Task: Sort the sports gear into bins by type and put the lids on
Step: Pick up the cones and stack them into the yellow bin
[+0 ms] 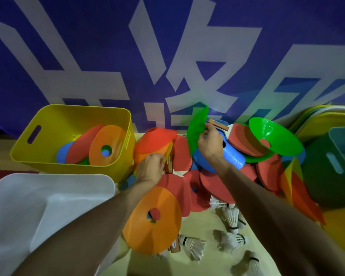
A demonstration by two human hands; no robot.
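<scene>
Right grip [209, 144] pinches the rim of a green cone [197, 128], thumb and fingers curled on its edge so the disc stands upright above the heap. Left grip [150, 168] is curled too, pinching the thin rim of a yellow-orange cone [166, 153] that lies under a red cone [157, 139] at the near left of the pile.

Both forearms reach out over the worktop [213, 263]. Mixed red, orange, blue and green cones crowd its middle, with a blue cone [232, 156] just under the right grip and a second green cone [277, 138] lying mouth-up beyond it. A large orange cone [153, 226] tilts between the arms.

At far left a yellow bin [48, 120] holds orange, red and blue cones. A white bin [68, 188] sits nearer, beside it. Shuttlecocks [232, 216] lie scattered on the near worktop. A dark green bin [323, 176] stands at right, with stacked lids [327, 118] behind it.
</scene>
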